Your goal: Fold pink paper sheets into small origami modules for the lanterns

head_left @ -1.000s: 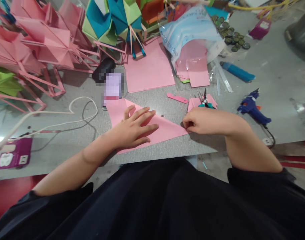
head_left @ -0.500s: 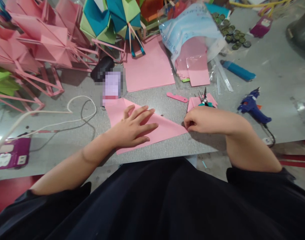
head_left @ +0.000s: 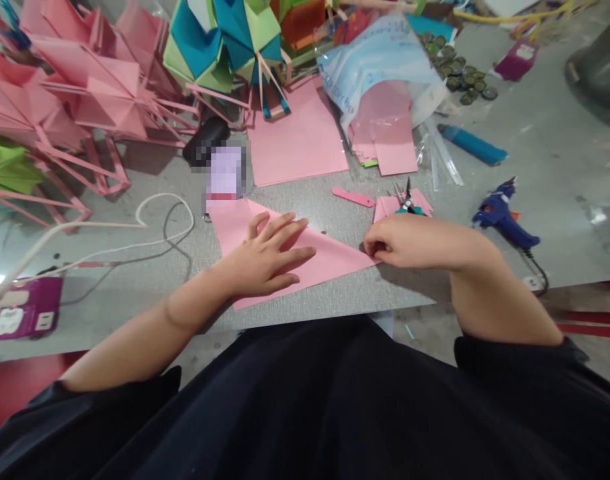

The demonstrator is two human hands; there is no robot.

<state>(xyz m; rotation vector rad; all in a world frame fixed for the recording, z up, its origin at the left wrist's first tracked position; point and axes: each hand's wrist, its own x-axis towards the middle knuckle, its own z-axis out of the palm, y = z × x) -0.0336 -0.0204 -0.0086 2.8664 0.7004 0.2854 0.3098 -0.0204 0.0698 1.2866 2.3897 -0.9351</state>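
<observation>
A folded pink paper lies on the grey table near its front edge, its right end tapering to a point. My left hand rests flat on the paper's left half with the fingers spread. At the pointed right end my right hand is closed, thumb and fingers pinching the paper's tip. Just behind the right hand are pliers with green handles, on small folded pink pieces. A pink folding knife lies between the hands, a little farther back.
Behind are pink sheets, a plastic bag of paper and paper lanterns. A blue glue gun and a blue cutter lie right. A white cable and a purple box are left.
The view has shifted slightly. My right hand is a touch farther left, at the paper's tip; my left hand stays flat on the paper.
</observation>
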